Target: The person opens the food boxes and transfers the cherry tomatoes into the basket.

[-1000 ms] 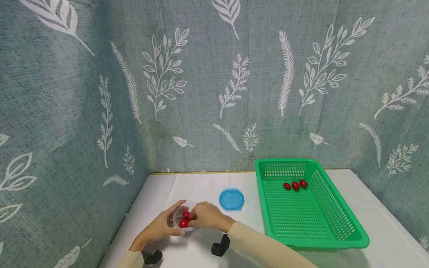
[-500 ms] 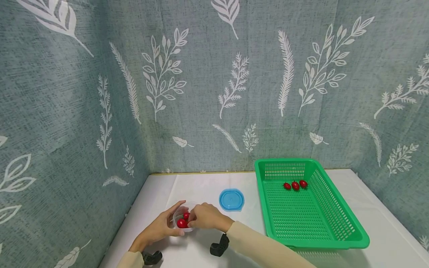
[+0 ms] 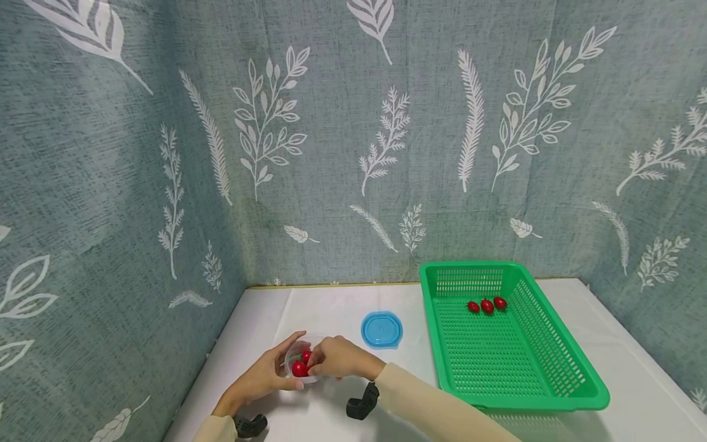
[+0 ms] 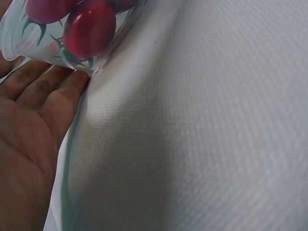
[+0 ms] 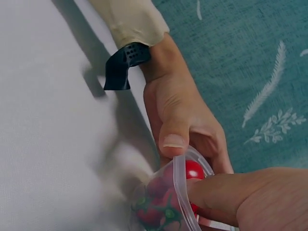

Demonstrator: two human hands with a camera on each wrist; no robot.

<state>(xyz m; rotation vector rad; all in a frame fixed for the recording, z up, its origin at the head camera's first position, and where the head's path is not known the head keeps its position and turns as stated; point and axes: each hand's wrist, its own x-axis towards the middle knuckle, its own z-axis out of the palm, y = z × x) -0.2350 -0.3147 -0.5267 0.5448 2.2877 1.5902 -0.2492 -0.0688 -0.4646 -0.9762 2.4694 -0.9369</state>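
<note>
A small clear plastic container (image 5: 179, 175) with several red cherry tomatoes (image 3: 300, 368) inside is tipped toward the person. My left hand (image 3: 266, 372) grips it from the left, thumb at the near side and fingers round the far side. In the left wrist view, green stems show on the tomatoes (image 4: 90, 29) through the wall. My right hand (image 3: 343, 358) reaches in over the container's right side. Its thumb and curled fingers are down among the tomatoes and pinch one, mostly hidden by the hand.
A blue lid (image 3: 382, 329) lies on the white table (image 3: 331, 304) behind the right hand. To the right stands a large green basket (image 3: 432, 328), with three more cherry tomatoes (image 3: 486, 306) near its back wall. A patterned grey-green cloth (image 3: 331, 153) hangs behind.
Inside the container, the front tomato has shifted slightly left, and my right fingers have edged left with it. My left hand keeps its hold in the same place.
</note>
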